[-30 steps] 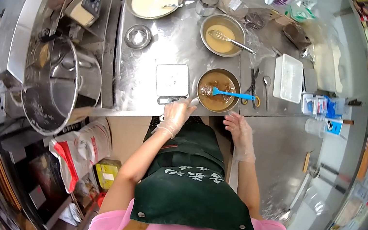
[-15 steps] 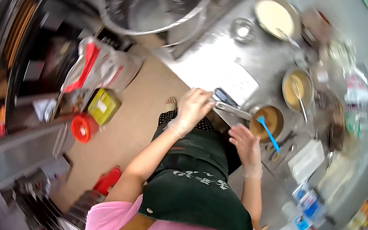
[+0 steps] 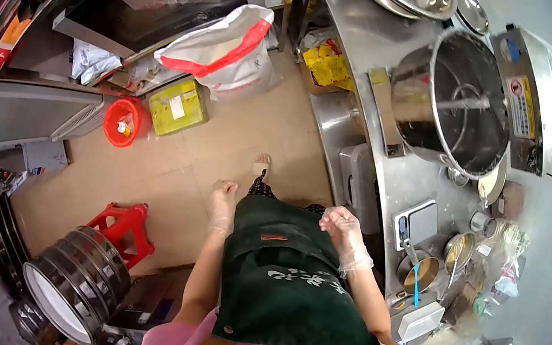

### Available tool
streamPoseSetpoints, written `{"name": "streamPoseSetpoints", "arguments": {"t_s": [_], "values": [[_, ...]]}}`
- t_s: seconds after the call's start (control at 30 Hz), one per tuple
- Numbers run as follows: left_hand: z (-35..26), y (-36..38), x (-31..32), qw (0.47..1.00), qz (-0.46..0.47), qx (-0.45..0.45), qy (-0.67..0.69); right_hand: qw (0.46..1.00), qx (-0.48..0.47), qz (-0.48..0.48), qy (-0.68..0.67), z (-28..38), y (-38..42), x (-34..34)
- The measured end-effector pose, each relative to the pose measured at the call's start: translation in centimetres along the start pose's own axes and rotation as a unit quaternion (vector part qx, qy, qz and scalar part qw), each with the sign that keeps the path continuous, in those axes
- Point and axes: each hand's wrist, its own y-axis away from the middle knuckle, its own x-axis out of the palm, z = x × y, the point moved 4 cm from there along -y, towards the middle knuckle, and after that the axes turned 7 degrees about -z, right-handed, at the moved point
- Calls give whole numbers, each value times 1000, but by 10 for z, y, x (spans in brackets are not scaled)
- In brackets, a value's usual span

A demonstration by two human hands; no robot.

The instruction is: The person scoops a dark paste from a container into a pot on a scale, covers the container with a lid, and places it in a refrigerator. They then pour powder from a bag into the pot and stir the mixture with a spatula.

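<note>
My left hand (image 3: pixel 222 205), in a clear plastic glove, hangs over the floor left of the dark green apron (image 3: pixel 287 278), its fingers curled into a fist with nothing visible in it. In front of the apron's right side is my right hand (image 3: pixel 342 231), also gloved, its fingers bent inward and apparently empty. On the steel counter (image 3: pixel 392 185) to the right stand a saucepan (image 3: pixel 430 272) with a blue spatula (image 3: pixel 416 280), a scale (image 3: pixel 421 225) and a bowl with a whisk (image 3: pixel 459 251). Neither hand touches them.
A large steel mixing bowl (image 3: pixel 408 92) stands farther up the counter. On the floor are an open white-and-red sack (image 3: pixel 236 62), a yellow-green box (image 3: pixel 179 108), a red bucket (image 3: pixel 125 122) and a red stool (image 3: pixel 126 229). Stacked round metal tins (image 3: pixel 81 275) stand at lower left.
The view has swung left, so the counter now lies farther right. My left hand has left the area by the saucepan handle and closed. My right hand's spread fingers have curled.
</note>
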Motion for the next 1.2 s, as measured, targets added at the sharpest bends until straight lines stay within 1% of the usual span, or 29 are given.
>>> {"name": "streamPoseSetpoints", "arguments": {"t_s": [0.1, 0.17, 0.23, 0.27, 0.3, 0.33, 0.4, 0.47, 0.5, 0.57, 0.63, 0.67, 0.7, 0.77, 0.8, 0.83, 0.87, 0.9, 0.93, 0.97, 1.0, 1.03, 1.07, 1.1, 1.13, 1.17, 1.2], "values": [[23, -24, -14, 999, 39, -13, 4, 1000, -13, 5, -11, 1, -15, 33], [28, -40, -15, 997, 69, -29, 6, 999, -30, -6, -23, 2, -17, 43], [28, -56, -11, 993, 108, -34, 16, 998, -37, -14, -40, -3, -15, 39], [25, -62, -9, 990, 130, -56, 19, 997, -51, -25, -56, -6, -13, 33], [18, -68, -5, 984, 163, -73, 20, 995, -63, -46, -68, -10, -7, 27], [11, -74, 1, 979, 193, -70, 12, 991, -82, -67, -84, -15, -1, 17], [2, -81, 26, 966, 257, -43, 0, 978, -99, -162, -91, -18, 23, 3], [-9, -83, 55, 945, 327, -2, -21, 954, -148, -202, -163, -28, 52, -18], [-19, -80, 62, 931, 363, 18, -42, 937, -171, -240, -186, -36, 70, -30], [-41, -71, 80, 888, 440, 88, -107, 901, -208, -306, -226, -61, 108, -53], [-55, -58, 98, 862, 472, 109, -151, 859, -230, -379, -257, -91, 152, -75], [-66, -47, 103, 847, 493, 127, -151, 837, -236, -411, -274, -108, 175, -82], [-75, -35, 111, 832, 515, 143, -151, 812, -261, -432, -294, -122, 201, -87], [-86, -13, 129, 781, 530, 241, -227, 754, -299, -484, -327, -160, 247, -105], [-79, -7, 148, 743, 549, 290, -251, 728, -313, -505, -342, -182, 268, -115], [-58, -12, 179, 705, 563, 335, -272, 700, -322, -531, -353, -209, 288, -127], [-50, -4, 201, 668, 571, 379, -290, 662, -332, -560, -371, -225, 319, -125], [-43, 5, 224, 608, 586, 420, -332, 631, -329, -588, -383, -250, 345, -130], [-46, 34, 226, 608, 570, 433, -344, 602, -326, -614, -394, -275, 370, -135], [-52, 70, 215, 610, 553, 444, -354, 569, -307, -659, -386, -297, 401, -137], [-62, 109, 201, 615, 533, 453, -364, 538, -316, -687, -371, -329, 428, -146], [-62, 138, 205, 591, 556, 475, -340, 492, -313, -726, -363, -351, 463, -148], [-58, 165, 210, 567, 578, 494, -316, 437, -283, -782, -342, -369, 501, -148], [-53, 191, 209, 546, 598, 509, -293, 368, -311, -809, -338, -396, 538, -157], [-60, 229, 192, 523, 622, 508, -284, 272, -345, -860, -260, -415, 582, -156], [-77, 279, 163, 501, 646, 506, -275, 208, -349, -884, -233, -457, 622, -174], [-83, 316, 145, 479, 669, 503, -266, 127, -219, -946, -203, -461, 675, -163]]}}
